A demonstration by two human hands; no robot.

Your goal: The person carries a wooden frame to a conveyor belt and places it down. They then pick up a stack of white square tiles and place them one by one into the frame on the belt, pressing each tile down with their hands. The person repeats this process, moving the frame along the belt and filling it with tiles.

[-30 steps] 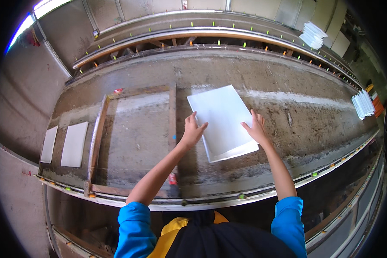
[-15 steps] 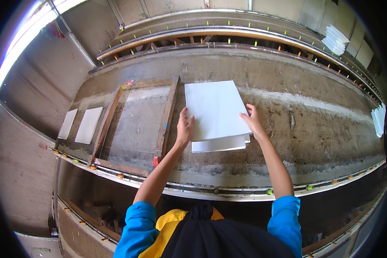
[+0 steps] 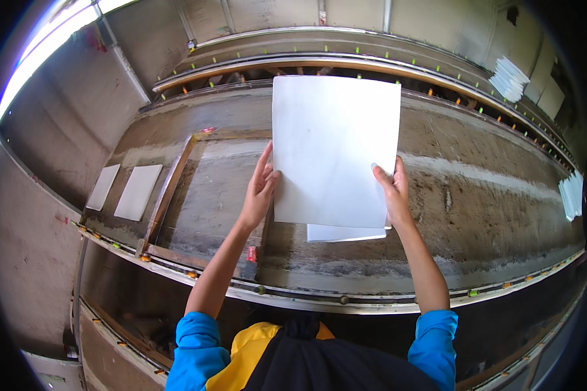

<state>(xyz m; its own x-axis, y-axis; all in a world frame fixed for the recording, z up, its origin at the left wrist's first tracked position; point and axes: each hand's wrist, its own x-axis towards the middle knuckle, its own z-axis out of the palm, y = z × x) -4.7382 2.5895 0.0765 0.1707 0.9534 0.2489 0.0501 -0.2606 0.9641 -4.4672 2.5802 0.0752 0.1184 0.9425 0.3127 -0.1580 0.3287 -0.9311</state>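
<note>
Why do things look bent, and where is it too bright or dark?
Head view: the white front rail of the brown table bows through fisheye distortion; same view: the bright strip of light at upper left is blown out; same view: the white rectangular sheet glares, while the dark space under the table hides detail.

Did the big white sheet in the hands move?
Yes. The sheet went up the picture: its top now covers part of the table's far edge; before, it stayed below that.
</note>
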